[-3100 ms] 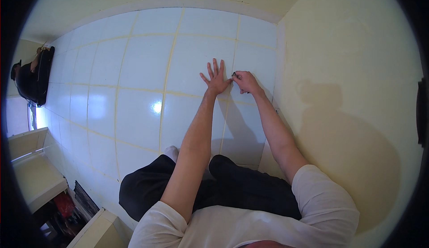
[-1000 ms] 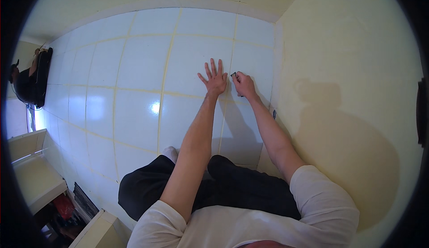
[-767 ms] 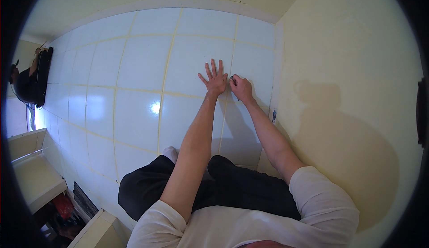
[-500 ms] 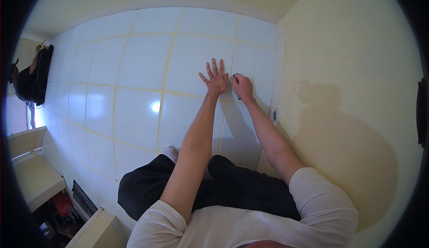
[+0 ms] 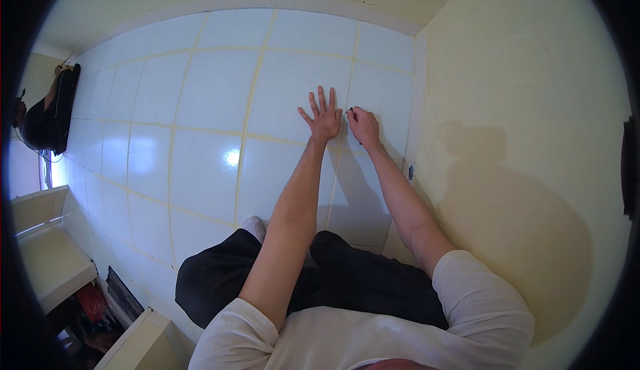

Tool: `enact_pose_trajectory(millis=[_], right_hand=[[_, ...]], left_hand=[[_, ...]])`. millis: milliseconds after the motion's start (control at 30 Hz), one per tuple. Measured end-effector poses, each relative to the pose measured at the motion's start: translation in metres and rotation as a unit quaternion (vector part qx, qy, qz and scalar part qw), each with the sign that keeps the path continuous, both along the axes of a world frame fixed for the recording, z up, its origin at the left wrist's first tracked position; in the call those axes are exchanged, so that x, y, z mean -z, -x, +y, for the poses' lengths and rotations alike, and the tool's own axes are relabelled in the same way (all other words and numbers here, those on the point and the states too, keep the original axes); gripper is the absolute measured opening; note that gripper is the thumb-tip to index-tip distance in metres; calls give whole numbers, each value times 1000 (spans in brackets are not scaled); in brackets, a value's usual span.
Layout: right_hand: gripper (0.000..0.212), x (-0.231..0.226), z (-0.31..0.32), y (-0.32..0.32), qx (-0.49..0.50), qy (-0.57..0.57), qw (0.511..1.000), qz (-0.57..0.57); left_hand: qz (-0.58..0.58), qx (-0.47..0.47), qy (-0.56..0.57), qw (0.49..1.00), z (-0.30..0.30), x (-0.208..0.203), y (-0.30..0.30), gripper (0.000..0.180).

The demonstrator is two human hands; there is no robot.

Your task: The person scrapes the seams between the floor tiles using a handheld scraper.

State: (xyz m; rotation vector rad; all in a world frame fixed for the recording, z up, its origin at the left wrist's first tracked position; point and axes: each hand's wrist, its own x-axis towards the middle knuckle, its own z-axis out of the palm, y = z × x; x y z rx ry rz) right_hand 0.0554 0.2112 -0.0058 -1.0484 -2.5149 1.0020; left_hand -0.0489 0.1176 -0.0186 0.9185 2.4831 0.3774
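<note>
My left hand (image 5: 325, 123) lies flat on a white floor tile (image 5: 293, 80), its fingers spread and pointing away from me. Just right of its thumb, my right hand (image 5: 365, 129) is closed round a thin dark stick-like tool. Most of that thin dark tool (image 5: 350, 109) is hidden in my fist. One dark end shows by my fingers, and another bit shows below the heel of my hand. The fist is beside a yellowish grout line (image 5: 338, 163) between two tiles. I cannot make out the tool's exact kind.
A cream wall (image 5: 520, 77) rises close on my right, with a skirting strip along the far wall. Another person in dark clothes (image 5: 40, 127) is at the far left. Cream furniture (image 5: 57, 260) with dark and red things inside stands at the lower left.
My right hand has shifted slightly to the right and away from me, and less of the dark tool shows below it. My left hand stays in place on the tile.
</note>
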Motion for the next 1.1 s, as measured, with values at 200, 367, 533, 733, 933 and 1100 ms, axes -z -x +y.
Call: enact_pose_trajectory(millis=[200, 367, 533, 733, 933, 1100], right_hand=[[22, -3, -10, 3, 5, -56, 998, -3], [24, 0, -11, 4, 23, -59, 998, -1], [27, 1, -12, 6, 50, -20, 998, 13], [32, 13, -5, 4, 72, -21, 996, 38], [36, 8, -5, 5, 86, 166, 981, 42], [32, 1, -6, 9, 99, 272, 954, 83]], left_hand=[[-4, 0, 9, 1000, 1, -4, 0, 69], [-8, 3, 9, 1000, 3, -6, -1, 69], [-15, 2, 13, 1000, 1, -4, 1, 69], [-8, 4, 2, 1000, 3, -4, -1, 69], [-7, 2, 10, 1000, -2, -1, 2, 68], [-10, -1, 17, 1000, -6, 2, 4, 68]])
